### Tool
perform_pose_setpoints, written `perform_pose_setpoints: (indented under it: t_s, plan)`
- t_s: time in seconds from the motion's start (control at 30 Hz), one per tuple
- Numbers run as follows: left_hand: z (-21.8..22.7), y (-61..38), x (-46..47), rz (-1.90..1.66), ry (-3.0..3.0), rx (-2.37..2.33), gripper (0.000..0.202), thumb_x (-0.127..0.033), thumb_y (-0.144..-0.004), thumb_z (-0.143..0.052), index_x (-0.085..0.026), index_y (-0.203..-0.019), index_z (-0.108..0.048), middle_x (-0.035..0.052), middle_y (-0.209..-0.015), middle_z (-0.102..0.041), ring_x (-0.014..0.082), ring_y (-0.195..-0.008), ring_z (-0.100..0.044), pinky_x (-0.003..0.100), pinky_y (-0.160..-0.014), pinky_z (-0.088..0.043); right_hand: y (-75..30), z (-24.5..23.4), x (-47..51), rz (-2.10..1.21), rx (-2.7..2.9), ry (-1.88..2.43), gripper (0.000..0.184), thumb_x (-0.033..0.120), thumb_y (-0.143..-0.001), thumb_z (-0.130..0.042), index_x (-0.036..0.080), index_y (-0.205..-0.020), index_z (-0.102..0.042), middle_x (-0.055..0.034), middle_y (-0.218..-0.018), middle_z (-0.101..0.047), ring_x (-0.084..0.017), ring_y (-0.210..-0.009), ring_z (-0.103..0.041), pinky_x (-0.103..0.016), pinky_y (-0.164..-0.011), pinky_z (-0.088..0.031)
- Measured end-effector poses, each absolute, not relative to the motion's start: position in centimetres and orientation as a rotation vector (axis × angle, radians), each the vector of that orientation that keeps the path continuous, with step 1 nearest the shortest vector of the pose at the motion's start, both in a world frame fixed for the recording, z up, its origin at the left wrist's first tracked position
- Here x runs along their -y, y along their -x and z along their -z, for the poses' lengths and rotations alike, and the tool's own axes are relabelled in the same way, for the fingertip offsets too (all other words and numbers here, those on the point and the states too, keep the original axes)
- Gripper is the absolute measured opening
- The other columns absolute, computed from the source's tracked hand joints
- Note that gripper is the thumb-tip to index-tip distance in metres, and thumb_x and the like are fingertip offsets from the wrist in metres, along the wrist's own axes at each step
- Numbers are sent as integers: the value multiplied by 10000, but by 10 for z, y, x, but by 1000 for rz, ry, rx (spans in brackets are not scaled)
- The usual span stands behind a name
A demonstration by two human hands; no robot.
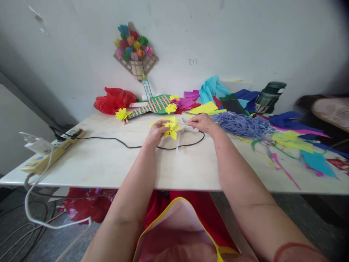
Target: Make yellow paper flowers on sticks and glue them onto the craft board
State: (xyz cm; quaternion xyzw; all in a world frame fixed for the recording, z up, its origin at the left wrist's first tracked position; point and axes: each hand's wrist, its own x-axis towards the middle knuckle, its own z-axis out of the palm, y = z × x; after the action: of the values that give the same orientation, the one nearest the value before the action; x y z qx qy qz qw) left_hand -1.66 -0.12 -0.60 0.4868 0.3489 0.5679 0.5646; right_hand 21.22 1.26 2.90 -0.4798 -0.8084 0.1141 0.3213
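My left hand (157, 133) pinches a yellow paper flower (171, 128) above the middle of the table. The fingers of my right hand (203, 123) are closed on a thin pale stick (183, 124), whose left end meets the flower. Just under my hands lies a whitish device with a black cable (128, 146), partly hidden. Beyond them rests a green guitar-shaped piece (159, 104) with pink strips and yellow flowers on it.
A bundle of bluish-purple string (242, 124) and coloured paper scraps (317, 163) cover the right side. A dark bottle (270, 97) stands behind. Red crepe paper (114, 100) lies at back left, a power strip (51, 151) at the left edge. A flower-basket decoration (136, 51) hangs on the wall.
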Motion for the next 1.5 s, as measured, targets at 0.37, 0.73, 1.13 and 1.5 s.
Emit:
perform_pose_setpoints:
  t_s: [0.37, 0.73, 1.13, 1.5]
  plan:
    - [8, 16, 0, -1337, -1144, -825, 412, -193, -450, -741, -153, -844, -631, -8, -701, -678, 133, -548, -606, 256, -511, -481, -214, -26, -16, -342, 2137, 1209, 205, 320, -766, -640, 173, -759, -782, -8, -605, -671, -130, -611, -555, -237, -572, -353]
    - [9, 17, -2, -1331, -1160, -840, 360, -171, -465, -717, -156, -815, -637, -20, -647, -657, 103, -501, -572, 207, -462, -397, -214, -24, -17, -373, 2155, 1206, 243, 345, -775, -621, 163, -801, -781, -16, -630, -677, -125, -605, -546, -240, -571, -355]
    - [9, 17, -2, -1331, -1144, -836, 348, -172, -454, -729, -162, -790, -638, -15, -649, -667, 116, -503, -583, 221, -476, -413, -213, -23, -17, -399, 2158, 1217, 255, 352, -781, -608, 159, -793, -774, -9, -592, -648, -116, -573, -518, -240, -569, -351]
    - [9, 17, -2, -1339, -1148, -829, 348, -180, -453, -729, -164, -788, -635, -18, -641, -661, 111, -497, -572, 215, -461, -391, -215, -27, -13, -378, 2147, 1247, 224, 331, -769, -621, 170, -775, -777, -9, -593, -657, -121, -581, -532, -241, -576, -357]
